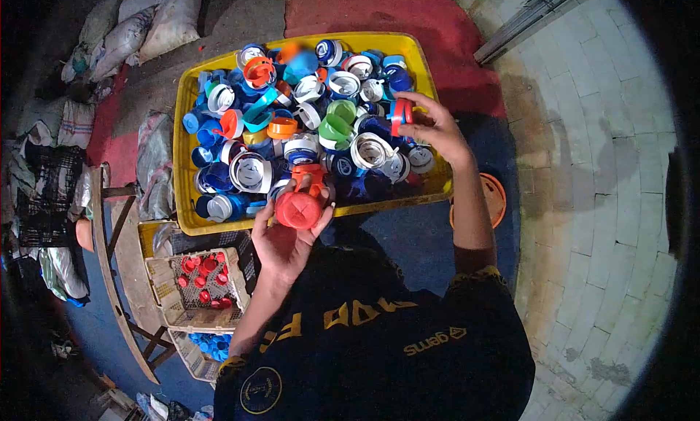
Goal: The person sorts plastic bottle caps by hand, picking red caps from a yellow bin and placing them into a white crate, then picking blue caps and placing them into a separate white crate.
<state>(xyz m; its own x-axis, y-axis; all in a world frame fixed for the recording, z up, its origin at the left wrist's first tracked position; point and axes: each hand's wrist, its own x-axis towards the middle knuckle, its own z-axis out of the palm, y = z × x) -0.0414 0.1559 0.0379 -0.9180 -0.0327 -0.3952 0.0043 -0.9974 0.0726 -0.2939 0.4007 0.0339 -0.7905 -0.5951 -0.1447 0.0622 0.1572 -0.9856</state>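
Step in hand: loose bottle caps being handled, one per hand, at the near and right parts of a yellow tub (184, 129).

Left hand (281, 247): palm up, fingers curled around a round red cap (298, 210), its ridged face towards us. An orange-red piece (309, 176) lies just beyond it, at the fingertips; whether we grip that too, we cannot tell.

Right hand (435, 129): thumb and forefinger pinching a red-and-blue cap (399, 117) on edge, above the tub's right part.

Next move, our judgement: calls for the left fingers to loosen if the red cap is to be freed, and for the right pinch to be kept firm on so narrow an edge.

Tub contents: mixed caps in blue, white, orange and teal, with a green cap (336, 129) near the middle. They overlap and tilt, several with hinged loops that we judge liable to snag.

Also about us: a cream crate (197, 319) of red caps beside the tub; a second crate (191, 357) of blue pieces, partly beneath; a wooden frame (108, 253); sacks (171, 27); an orange basin (494, 200), partly hidden by our right forearm.
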